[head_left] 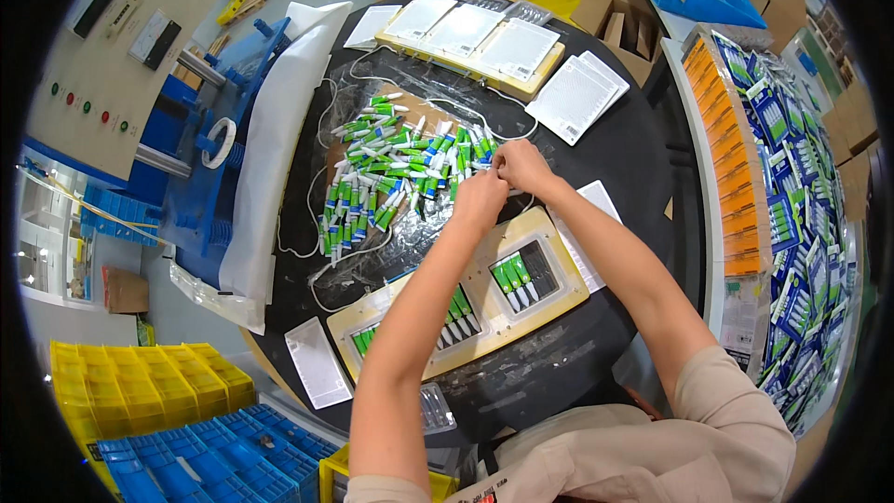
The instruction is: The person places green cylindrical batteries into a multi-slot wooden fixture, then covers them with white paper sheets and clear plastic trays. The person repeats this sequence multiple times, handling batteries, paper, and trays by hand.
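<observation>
My left hand (480, 197) and my right hand (521, 166) meet at the right edge of a loose pile of small green-and-white tubes (410, 163) with white pointed caps. Both have their fingers closed; what they pinch is too small and covered to make out. Just below them lies a cream-yellow frame (484, 321) with several recesses. Three tubes (514, 279) lie side by side in its right recess, with part of that recess bare. More tubes (458, 317) fill the middle one, and my left forearm partly covers the left recess.
A second yellow frame (531, 84) with white printed cards (458, 31) stands at the black round table's far side. Loose cards (318, 363) lie around. A blue press (223, 144) stands left; packed blister cards (792, 224) are heaped right. Yellow bins (149, 377) sit lower left.
</observation>
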`<state>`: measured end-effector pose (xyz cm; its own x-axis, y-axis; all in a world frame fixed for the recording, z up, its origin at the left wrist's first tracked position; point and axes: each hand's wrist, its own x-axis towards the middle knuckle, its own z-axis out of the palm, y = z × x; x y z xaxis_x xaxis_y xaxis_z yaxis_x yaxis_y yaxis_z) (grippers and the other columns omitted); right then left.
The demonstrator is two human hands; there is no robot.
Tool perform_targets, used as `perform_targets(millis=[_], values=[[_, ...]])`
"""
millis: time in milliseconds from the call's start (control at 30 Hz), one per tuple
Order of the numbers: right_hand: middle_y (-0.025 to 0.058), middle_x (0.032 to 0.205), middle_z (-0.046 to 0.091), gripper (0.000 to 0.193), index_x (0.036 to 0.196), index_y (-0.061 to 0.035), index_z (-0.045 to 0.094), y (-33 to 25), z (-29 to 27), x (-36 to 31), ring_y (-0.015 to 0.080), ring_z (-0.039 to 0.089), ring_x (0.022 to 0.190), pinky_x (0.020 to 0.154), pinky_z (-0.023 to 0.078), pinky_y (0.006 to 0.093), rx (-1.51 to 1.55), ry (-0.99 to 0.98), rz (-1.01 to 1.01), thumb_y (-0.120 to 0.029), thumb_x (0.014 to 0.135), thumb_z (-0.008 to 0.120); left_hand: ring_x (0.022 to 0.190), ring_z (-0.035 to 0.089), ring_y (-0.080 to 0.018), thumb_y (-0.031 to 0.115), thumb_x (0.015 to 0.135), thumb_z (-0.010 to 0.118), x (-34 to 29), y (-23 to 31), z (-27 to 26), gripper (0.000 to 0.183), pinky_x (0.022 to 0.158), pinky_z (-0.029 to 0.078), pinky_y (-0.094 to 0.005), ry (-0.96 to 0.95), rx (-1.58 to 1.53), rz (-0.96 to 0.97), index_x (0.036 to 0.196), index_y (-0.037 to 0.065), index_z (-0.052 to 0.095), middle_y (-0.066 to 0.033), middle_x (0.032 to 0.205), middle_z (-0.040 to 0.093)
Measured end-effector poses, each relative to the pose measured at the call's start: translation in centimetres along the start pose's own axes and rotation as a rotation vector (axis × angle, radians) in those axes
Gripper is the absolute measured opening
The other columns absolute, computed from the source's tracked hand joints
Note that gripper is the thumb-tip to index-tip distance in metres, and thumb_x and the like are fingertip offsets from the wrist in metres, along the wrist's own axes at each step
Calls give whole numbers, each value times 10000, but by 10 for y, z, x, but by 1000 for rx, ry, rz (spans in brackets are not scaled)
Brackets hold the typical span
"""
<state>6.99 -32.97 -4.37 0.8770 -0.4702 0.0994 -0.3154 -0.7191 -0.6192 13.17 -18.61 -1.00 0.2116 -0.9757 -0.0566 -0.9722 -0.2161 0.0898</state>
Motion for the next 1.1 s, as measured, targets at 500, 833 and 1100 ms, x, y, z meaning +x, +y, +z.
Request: perform_targets(millis=[500,833,1100], values=[[147,1090,693,291,1118,16,706,-44,-65,-229,292,703,918,750,583,358,114,341,-195,22,828,688,870,703,-212,5,892,697,-143,114,0,339,744,561,-326,609,-644,-184,1227,59,704,-95,1149,712],[150,1162,665,360,1136,65,682,-56,-38,-235,294,624,1018,871,518,405,-112,199,-329,-42,793,702,1168,626,-226,199,857,704,-147,135,13,411,1099,405,-473,511,-52,-121,1224,17,684,-102,1254,670],[104,1269,667,311,1168,15,690,-54,-45,-237,266,592,1212,1101,400,456,-185,228,-338,-109,887,647,1418,468,-268,388,896,700,-156,137,11,679,1225,208,-578,309,-183,-94,1420,-13,536,-137,1508,516]])
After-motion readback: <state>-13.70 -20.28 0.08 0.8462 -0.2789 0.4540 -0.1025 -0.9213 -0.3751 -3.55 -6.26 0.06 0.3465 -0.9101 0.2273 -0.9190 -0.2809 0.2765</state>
